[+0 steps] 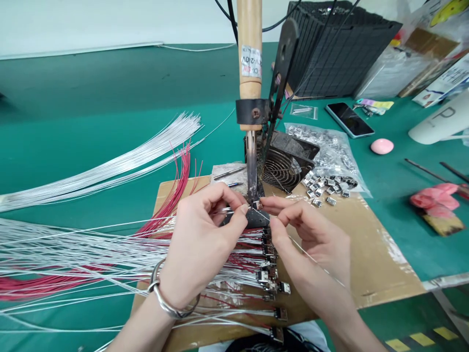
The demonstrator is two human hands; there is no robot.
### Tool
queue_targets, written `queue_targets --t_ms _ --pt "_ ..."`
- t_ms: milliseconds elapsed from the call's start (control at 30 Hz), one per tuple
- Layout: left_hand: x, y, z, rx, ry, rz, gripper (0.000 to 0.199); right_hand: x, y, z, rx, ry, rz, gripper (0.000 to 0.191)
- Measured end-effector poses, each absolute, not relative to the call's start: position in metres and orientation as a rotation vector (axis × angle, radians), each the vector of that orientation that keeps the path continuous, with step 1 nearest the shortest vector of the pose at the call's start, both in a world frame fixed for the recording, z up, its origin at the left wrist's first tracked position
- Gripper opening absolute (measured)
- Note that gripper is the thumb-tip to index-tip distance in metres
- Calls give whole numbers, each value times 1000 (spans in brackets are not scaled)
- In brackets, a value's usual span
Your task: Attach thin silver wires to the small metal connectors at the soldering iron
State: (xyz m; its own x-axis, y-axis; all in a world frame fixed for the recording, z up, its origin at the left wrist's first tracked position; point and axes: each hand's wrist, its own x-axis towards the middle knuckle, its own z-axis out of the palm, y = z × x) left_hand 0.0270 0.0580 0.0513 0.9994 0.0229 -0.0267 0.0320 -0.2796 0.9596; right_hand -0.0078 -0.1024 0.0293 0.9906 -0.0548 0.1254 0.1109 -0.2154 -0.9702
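Under the tip of a wooden-handled soldering iron (251, 161), both hands meet. My left hand (208, 234) pinches a white wire close to the tip. In my right hand (311, 244), thumb and fingers close on a thin solder wire (311, 256) that trails back over the palm. A small metal connector (258, 205) sits at the iron's tip, beside my right fingertips; what supports it is hidden. Below lie finished-looking rows of white and red wires (245, 264) ending in connectors (263, 277).
A black fan (280, 168), loose connectors (330, 201) and a bag of connectors (330, 146) lie right of the iron. Farther right are a phone (350, 120), a pink egg-shaped object (382, 146) and a white cup (439, 122). White wire bundles (110, 171) extend left; a black crate (333, 54) stands behind.
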Motion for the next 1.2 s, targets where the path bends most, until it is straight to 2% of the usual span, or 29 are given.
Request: queue_targets --t_ms 1200 --pt "23 57 51 1928 34 39 14 -9 -100 24 -1807 -62 -249 15"
